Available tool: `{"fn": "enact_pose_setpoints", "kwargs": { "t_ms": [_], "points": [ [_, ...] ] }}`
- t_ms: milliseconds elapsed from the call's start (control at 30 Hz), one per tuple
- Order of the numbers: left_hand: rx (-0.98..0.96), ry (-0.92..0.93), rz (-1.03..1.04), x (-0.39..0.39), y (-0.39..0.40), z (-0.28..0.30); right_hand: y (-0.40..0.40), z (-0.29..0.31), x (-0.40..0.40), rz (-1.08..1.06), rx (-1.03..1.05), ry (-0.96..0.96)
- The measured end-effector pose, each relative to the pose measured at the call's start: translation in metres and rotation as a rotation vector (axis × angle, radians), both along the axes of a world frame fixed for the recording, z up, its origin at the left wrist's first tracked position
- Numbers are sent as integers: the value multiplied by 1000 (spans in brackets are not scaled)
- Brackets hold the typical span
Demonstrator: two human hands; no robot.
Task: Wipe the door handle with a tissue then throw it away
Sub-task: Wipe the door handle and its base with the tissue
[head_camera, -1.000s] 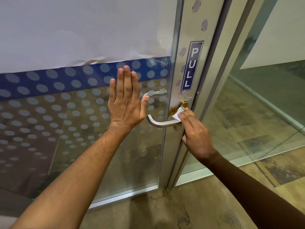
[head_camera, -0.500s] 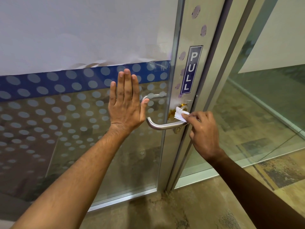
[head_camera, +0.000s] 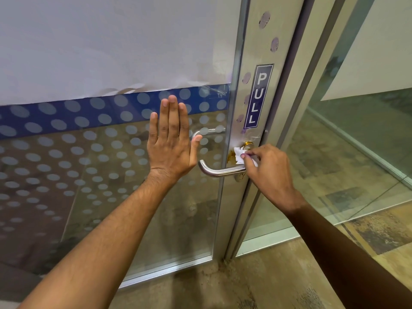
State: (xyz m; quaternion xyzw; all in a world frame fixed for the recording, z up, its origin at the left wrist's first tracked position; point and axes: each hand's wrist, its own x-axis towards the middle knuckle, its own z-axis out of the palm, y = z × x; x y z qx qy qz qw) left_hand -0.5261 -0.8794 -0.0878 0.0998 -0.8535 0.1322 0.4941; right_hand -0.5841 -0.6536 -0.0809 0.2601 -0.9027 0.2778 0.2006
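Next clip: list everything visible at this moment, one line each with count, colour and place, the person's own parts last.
door: one, glass with grey dots and a blue band, left and centre
paper sheet: one, white, covering the upper glass
door handle: one, silver lever, on the door's metal edge
lock: one, brass, just above the handle's base
PULL sign: one, dark blue with white letters, above the lock
tissue: one, white, pressed by the lock
glass wall: one, clear, right
floor: one, brown, mottled, bottom
left hand: one, flat on the glass
right hand: one, pinching the tissue
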Motion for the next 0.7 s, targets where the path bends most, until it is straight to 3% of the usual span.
{"fn": "enact_pose_setpoints", "kwargs": {
  "t_ms": [333,533,700],
  "points": [
    [-3,0,9,0,2,3,-12,17,1,-80,136,-99],
    [7,-12,2,2,3,4,-10,11,-4,-109,-241,-237],
    [15,-14,19,3,5,6,-13,-3,-9,-194,-736,-600]
  ]
}}
